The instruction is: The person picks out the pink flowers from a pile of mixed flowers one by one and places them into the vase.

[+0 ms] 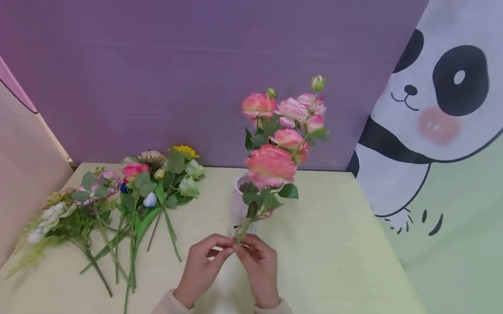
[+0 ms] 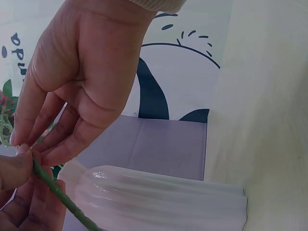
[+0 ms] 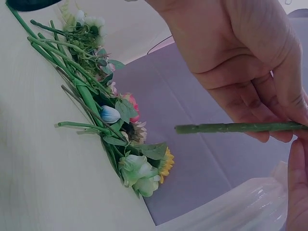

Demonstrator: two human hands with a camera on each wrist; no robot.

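Observation:
In the head view, a spray of pink roses (image 1: 271,166) stands up over the pale ribbed vase (image 1: 239,209), its blooms overlapping the vase's mouth. Fingertips of my left hand (image 1: 206,269) and right hand (image 1: 260,269) meet at its stem, each pinching it. The left wrist view has the green stem (image 2: 65,197) running down from the fingertips, my left hand (image 2: 29,192) at lower left and my right hand (image 2: 89,72) above. In the right wrist view, the stem's cut end (image 3: 180,129) sticks out free, beside the vase (image 3: 245,207).
Several loose flowers lie on the left of the table (image 1: 336,266): a yellow sunflower (image 1: 185,151), a blue-white tulip (image 1: 150,200), a red-pink bloom (image 1: 134,170) and white ones (image 1: 52,213). A purple panel (image 1: 151,66) rises behind; a panda picture (image 1: 444,135) is at right.

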